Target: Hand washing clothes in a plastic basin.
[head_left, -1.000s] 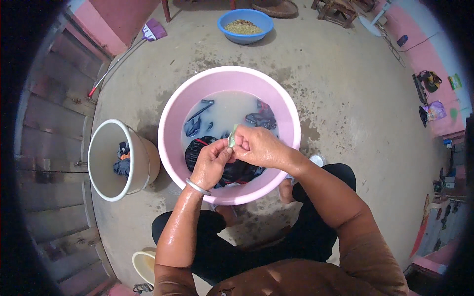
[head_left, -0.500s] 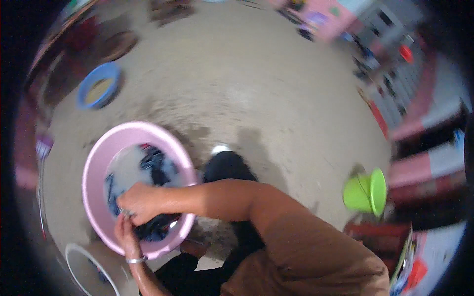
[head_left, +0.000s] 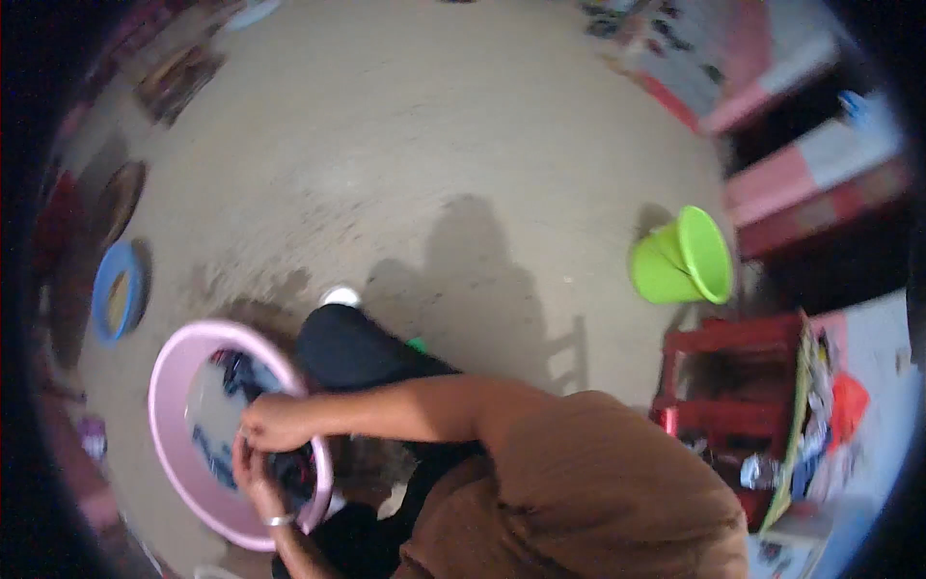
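A pink oval tub [head_left: 166, 410] stands on the floor at my lower left, holding cloudy water and dark wet clothes [head_left: 214, 454]. Both my hands meet over it. My right hand [head_left: 274, 423] reaches across from the right, its fingers curled closed. Just below it, my left hand [head_left: 255, 477], with a silver bangle [head_left: 280, 521] at the wrist, has its fingers pressed together against the right one. Whatever lies between the fingers is too small and blurred to make out. Dark cloth lies in the tub beneath and beside the hands.
A blue basin [head_left: 102, 294] sits at far left. To the right are a lime-green bucket [head_left: 661, 265] and a red wooden stand [head_left: 728, 420] with items beside it. My dark-clad knee [head_left: 352, 347] is close to the tub; the floor [head_left: 405, 116] shows wet marks.
The view has turned, so the tub appears lower and the green bucket higher and farther left. My hands stay together over the tub.
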